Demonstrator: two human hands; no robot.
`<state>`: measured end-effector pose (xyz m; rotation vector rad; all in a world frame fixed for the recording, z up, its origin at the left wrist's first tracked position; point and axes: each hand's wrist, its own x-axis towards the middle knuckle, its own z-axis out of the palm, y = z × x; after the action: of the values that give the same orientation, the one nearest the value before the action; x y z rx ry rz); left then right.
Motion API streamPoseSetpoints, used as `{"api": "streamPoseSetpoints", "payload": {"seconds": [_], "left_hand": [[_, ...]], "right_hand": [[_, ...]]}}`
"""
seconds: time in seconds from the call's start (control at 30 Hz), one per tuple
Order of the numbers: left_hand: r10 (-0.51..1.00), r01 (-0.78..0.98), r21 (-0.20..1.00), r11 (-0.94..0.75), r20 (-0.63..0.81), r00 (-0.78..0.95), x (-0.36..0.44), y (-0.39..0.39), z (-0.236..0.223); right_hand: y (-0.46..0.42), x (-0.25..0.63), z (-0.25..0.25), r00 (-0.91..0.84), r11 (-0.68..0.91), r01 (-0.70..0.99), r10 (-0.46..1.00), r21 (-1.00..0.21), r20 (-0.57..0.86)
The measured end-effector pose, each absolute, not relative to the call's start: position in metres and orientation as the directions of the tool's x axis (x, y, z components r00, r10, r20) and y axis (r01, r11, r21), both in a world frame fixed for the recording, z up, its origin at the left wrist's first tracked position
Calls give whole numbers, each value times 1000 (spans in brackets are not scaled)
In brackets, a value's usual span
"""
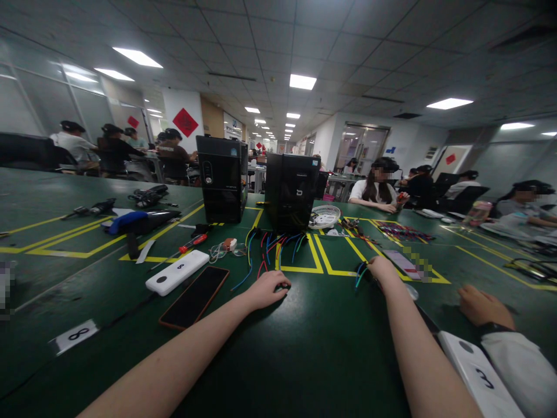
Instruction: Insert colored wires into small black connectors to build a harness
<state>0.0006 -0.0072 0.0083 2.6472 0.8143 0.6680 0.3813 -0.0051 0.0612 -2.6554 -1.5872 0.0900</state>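
My left hand [268, 288] rests on the green table with its fingers curled closed. Something small and dark shows at its fingertips, too hidden to name. Just beyond it lie loose coloured wires [266, 247], red, blue, green and yellow. My right hand [383, 271] reaches farther right, its fingers closed at the dark end of a short bundle of blue and green wires [360, 275]. Its fingertips are partly hidden by the hand itself.
Two black computer cases [221, 180] stand behind the wires, beside a white basket [324, 217]. At left lie a phone [195, 297], a white power bank [177, 273], glasses [235, 249] and a red-handled screwdriver [192, 244]. A co-worker's hand [485, 306] rests at right.
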Motion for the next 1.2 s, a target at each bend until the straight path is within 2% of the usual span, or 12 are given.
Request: {"api": "streamPoseSetpoints", "payload": {"seconds": [0.17, 0.53, 0.83, 1.0, 1.2], "left_hand": [[580, 444, 396, -804, 356, 732, 1, -7, 7], [580, 448, 390, -805, 356, 732, 1, -7, 8], [586, 452, 396, -799, 349, 731, 1, -8, 9], [586, 452, 395, -800, 351, 730, 1, -8, 9], [580, 449, 387, -805, 358, 731, 1, -6, 7]], "right_hand": [[-5, 378, 60, 449, -451, 889, 893, -87, -34], [-1, 374, 54, 431, -416, 899, 896, -133, 110], [-3, 374, 49, 399, -376, 910, 909, -177, 121], [-3, 372, 50, 355, -324, 915, 930, -239, 98], [-1, 358, 47, 231, -208, 905, 973, -371, 19]]}}
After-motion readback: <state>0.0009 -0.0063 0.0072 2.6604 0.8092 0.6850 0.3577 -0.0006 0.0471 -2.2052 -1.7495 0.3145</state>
